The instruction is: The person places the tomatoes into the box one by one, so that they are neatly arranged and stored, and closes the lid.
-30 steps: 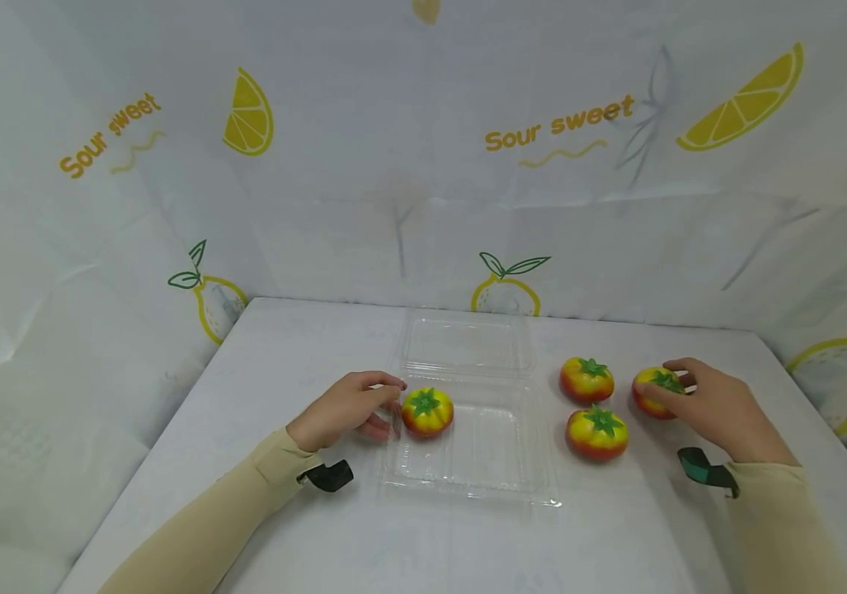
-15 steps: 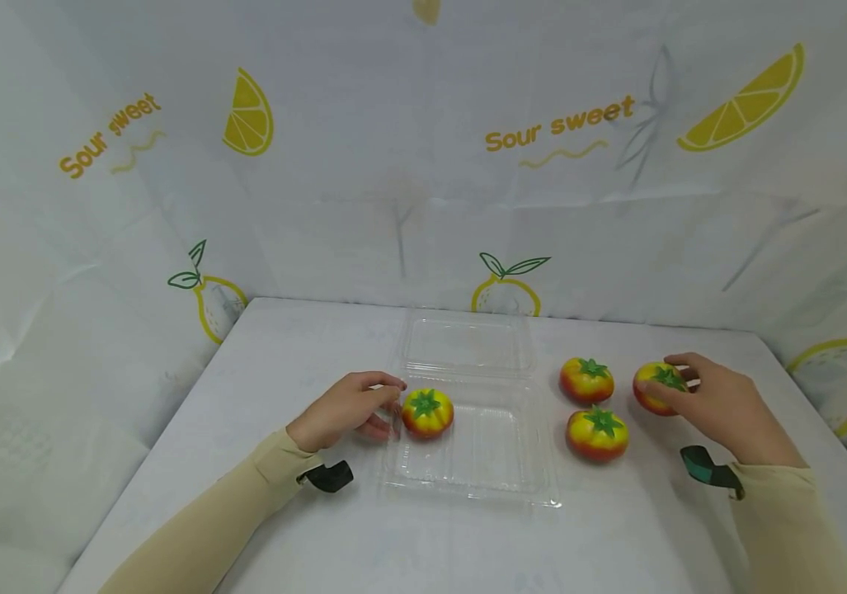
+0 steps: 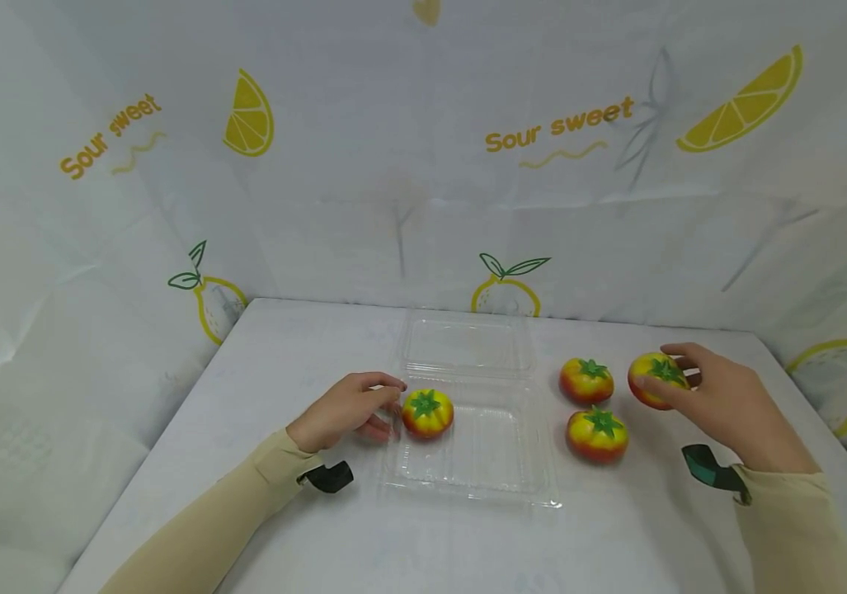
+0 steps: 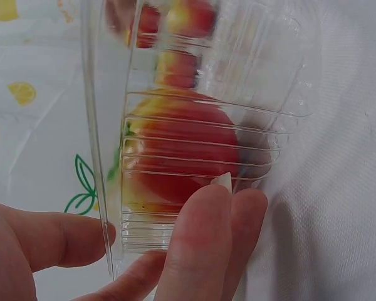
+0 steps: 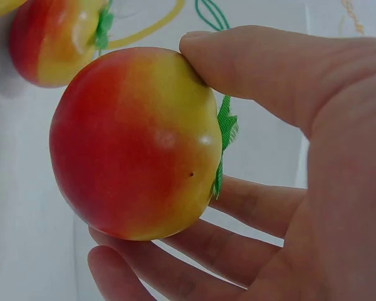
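Note:
A clear plastic clamshell box point(image 3: 468, 493) lies with its lid point(image 3: 468, 342) folded back on the white table. In its left side sits one red-and-yellow toy tomato point(image 3: 426, 414) with a green leaf top. My left hand point(image 3: 349, 408) holds the box's left edge, its fingers point(image 4: 197, 241) against the ribbed wall in the left wrist view. At the right, my right hand point(image 3: 723, 404) grips another toy tomato point(image 5: 135, 144) between thumb and fingers, just above the table. Two more toy tomatoes, a rear one point(image 3: 586, 380) and a front one point(image 3: 597, 435), stand between the box and that hand.
A white cloth point(image 3: 364, 165) printed with lemons and lettering hangs behind and beside the table point(image 3: 304, 528). The lid reaches close to the table's back edge. Dark straps point(image 3: 712, 470) circle both wrists.
My right hand has raised its toy tomato slightly off the table, moving it a little back and to the left over the last half second. The left hand, box and other tomatoes stay put.

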Demonstrator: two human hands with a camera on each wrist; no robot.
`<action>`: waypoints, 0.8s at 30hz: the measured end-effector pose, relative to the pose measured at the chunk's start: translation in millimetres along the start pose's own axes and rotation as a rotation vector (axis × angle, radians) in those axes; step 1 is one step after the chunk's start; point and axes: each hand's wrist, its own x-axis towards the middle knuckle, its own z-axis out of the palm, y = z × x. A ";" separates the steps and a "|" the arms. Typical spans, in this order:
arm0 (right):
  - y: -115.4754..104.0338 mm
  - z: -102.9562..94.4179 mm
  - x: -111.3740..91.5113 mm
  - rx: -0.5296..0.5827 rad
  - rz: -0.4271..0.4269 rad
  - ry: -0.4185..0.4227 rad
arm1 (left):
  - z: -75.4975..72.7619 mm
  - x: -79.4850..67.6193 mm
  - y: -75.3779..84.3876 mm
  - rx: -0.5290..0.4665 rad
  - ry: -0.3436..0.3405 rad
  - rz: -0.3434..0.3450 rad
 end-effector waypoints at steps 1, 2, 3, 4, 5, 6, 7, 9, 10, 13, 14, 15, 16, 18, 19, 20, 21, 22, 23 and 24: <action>-1.9 -1.0 -0.8 0.002 -0.006 0.005 | -0.2 -0.1 0.0 0.002 0.000 0.000; -3.5 -2.1 -1.8 0.007 -0.012 0.008 | -0.5 -0.2 0.1 0.003 0.000 0.001; -5.1 -3.2 -2.8 0.012 -0.018 0.010 | -0.6 -0.3 0.4 0.003 0.001 0.001; -7.1 -4.3 -4.0 0.014 -0.022 0.013 | -0.7 -0.4 0.5 0.003 0.001 0.002; -9.2 -5.2 -5.3 0.018 -0.027 0.015 | -0.7 -0.4 0.6 0.003 0.001 0.002; -11.3 -6.0 -6.6 0.019 -0.029 0.016 | -0.6 -0.6 0.8 0.001 0.000 0.001; -13.2 -6.8 -7.7 0.025 -0.033 0.012 | -0.4 -0.6 1.0 -0.001 -0.001 -0.001; -17.7 -7.5 -10.0 0.029 -0.047 0.007 | 0.3 -0.2 1.3 -0.005 -0.002 -0.003; -20.6 -7.6 -11.1 0.032 -0.057 0.005 | 0.4 -0.3 1.2 -0.006 -0.002 -0.005; -29.7 -7.2 -13.2 0.045 -0.087 -0.008 | 0.9 0.0 1.3 -0.006 -0.001 -0.008; -33.4 -6.6 -13.7 0.046 -0.097 -0.012 | 1.1 0.2 1.5 -0.006 -0.001 -0.008; -37.6 -5.6 -14.0 0.048 -0.102 -0.017 | 1.2 0.2 1.8 -0.005 -0.001 -0.007; -42.3 -4.2 -14.3 0.048 -0.108 -0.022 | 1.4 0.3 2.0 -0.005 -0.002 -0.005; -52.4 0.2 -14.8 0.047 -0.121 -0.035 | 1.4 0.2 2.2 -0.006 -0.006 -0.001; -57.8 2.7 -15.2 0.048 -0.133 -0.040 | 1.3 0.0 2.2 -0.006 -0.008 0.002; -63.9 5.6 -15.6 0.047 -0.142 -0.045 | 1.1 -0.2 2.2 -0.007 -0.010 0.004; -70.1 8.4 -15.9 0.049 -0.153 -0.049 | 0.8 -0.6 2.1 -0.008 -0.012 0.005; -75.5 11.0 -16.2 0.059 -0.173 -0.051 | 0.5 -1.0 2.0 -0.008 -0.013 0.006; -81.4 13.4 -16.5 0.069 -0.191 -0.054 | 0.1 -1.3 1.8 -0.010 -0.013 0.005; -87.4 15.6 -16.6 0.079 -0.211 -0.055 | -0.4 -1.6 1.8 -0.011 -0.012 0.005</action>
